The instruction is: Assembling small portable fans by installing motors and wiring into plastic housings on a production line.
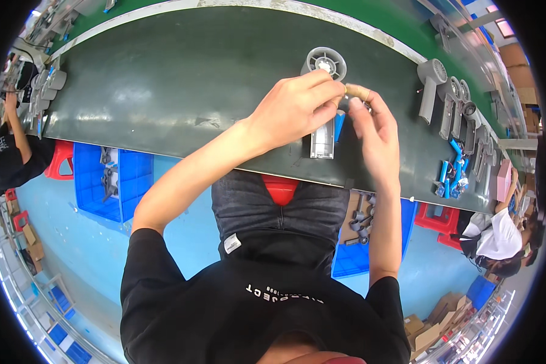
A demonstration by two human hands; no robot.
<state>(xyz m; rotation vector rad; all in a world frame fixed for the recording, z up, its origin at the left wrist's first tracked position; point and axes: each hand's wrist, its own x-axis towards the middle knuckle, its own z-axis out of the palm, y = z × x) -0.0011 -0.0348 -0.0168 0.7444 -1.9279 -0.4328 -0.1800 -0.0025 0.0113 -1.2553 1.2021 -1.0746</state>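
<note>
A grey handheld fan shell (323,145) lies on the dark green bench in front of me, its round grilled head (338,59) pointing away and its hollow handle toward me. My left hand (298,106) reaches across the middle of the fan and hides it there, with thumb and fingers pinched together. My right hand (376,124) is beside the fan, fingers curled, index tip meeting the left fingertips. Whatever small piece they pinch is too small to make out. Next to the handle, a blue cylindrical battery (340,125) shows between my hands.
More grey fan shells (431,85) line the bench's right side, near a pile of blue batteries (452,173). Blue bins (94,188) with grey parts stand below the bench's front edge. Other people (497,236) sit at the far left and right.
</note>
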